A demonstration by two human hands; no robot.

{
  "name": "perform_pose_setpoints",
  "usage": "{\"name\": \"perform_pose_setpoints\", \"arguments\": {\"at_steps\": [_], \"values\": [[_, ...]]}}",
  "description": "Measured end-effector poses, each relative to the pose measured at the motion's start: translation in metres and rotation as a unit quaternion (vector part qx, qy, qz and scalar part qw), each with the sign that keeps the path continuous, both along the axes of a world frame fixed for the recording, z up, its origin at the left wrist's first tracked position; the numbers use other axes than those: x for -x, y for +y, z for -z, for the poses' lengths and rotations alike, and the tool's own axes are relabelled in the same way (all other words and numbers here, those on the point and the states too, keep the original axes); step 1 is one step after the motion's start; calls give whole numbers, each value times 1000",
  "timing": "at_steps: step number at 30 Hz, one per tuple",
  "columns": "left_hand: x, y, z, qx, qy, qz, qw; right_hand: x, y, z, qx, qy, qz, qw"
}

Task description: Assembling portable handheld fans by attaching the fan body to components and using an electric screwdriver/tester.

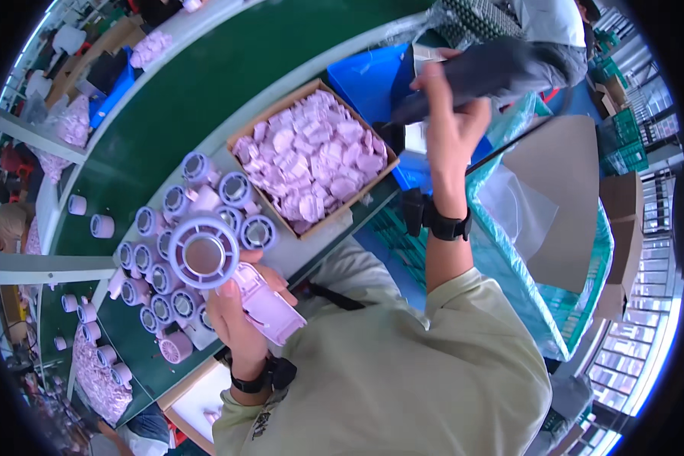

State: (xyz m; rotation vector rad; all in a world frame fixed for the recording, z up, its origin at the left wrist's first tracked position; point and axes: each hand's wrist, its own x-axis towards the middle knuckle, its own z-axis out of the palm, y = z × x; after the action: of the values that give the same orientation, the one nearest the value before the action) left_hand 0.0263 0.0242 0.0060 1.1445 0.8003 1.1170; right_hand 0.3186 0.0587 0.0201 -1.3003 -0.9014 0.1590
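Observation:
My left hand is closed round the pink handle of a small handheld fan, whose round lilac grille faces up. To its left stands a cluster of similar fan heads on the bench. Farther right, my right hand is wrapped round a thick, dark elongated tool that looks like an electric screwdriver. The tool's narrower end points left, above a blue bin, and its outline is slightly blurred. A shallow cardboard box of pink plastic pieces lies between my hands.
A green conveyor belt curves along the far side, with several loose fan parts on its left stretch. To the right stands a green crate lined with clear plastic and holding cardboard. A black cable crosses above it. Another person is at the top right.

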Motion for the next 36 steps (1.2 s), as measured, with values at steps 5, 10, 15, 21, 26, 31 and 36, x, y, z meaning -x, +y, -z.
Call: {"name": "perform_pose_setpoints", "arguments": {"at_steps": [5,10,15,21,26,31,36], "values": [[4,2,12,61,-43,38,996,-11,-41,-2,-187,-21,68,980],[-4,3,16,109,-20,59,992,-25,-51,-3,-239,-36,75,967],[-8,-1,15,143,5,44,989,-30,-42,1,-196,-78,111,971],[-13,-1,12,162,-8,97,982,-25,-37,10,-119,-41,159,979],[-17,0,13,194,4,133,972,-5,-50,-5,-134,87,108,981],[-34,0,19,240,-13,175,955,46,-76,-39,-212,142,5,967],[-50,-3,28,230,-44,195,953,101,-73,-47,-301,175,-254,902]]}}
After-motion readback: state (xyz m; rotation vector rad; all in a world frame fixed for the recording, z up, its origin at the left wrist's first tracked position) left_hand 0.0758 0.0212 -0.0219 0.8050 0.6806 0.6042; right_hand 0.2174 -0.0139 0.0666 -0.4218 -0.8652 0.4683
